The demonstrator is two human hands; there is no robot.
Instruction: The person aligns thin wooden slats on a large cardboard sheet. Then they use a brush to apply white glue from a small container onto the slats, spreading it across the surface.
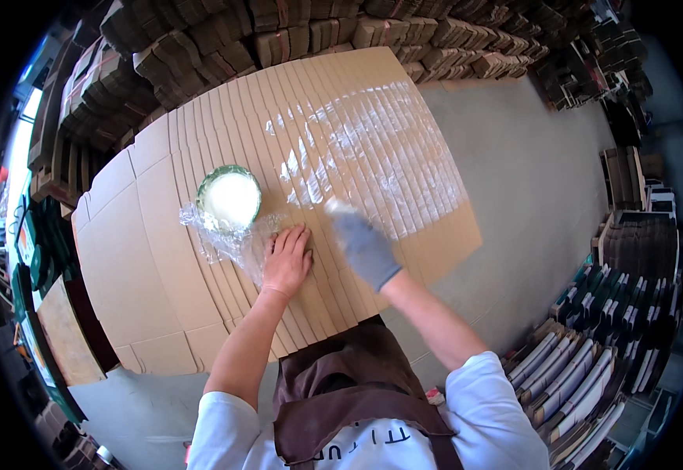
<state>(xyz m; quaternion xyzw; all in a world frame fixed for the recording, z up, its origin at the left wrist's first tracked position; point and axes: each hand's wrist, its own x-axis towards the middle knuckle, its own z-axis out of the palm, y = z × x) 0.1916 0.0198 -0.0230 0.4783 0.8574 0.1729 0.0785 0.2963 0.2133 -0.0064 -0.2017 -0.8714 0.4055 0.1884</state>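
Overlapping cardboard sheets [165, 270] lie fanned out in front of me, so their long edges form narrow parallel strips. My left hand [288, 258], bare, rests flat on the strips with its fingers apart. Beside it, a round green-rimmed tub [232, 197] holds a white paste. Crumpled clear plastic film [236, 241] spreads from the tub to my left hand. Over the strips, my right hand [363, 243] wears a grey glove and is blurred; whitish stuff shows at its fingertips, and any tool there cannot be made out. White wet smears [381, 160] cover the strips on the far right.
Bundled stacks of flat cardboard [279, 43] line the far side. More stacked boards with pale edges [565, 376] stand at the lower right. Grey floor [522, 172] extends right of the sheets. A wooden panel [71, 333] stands at the left.
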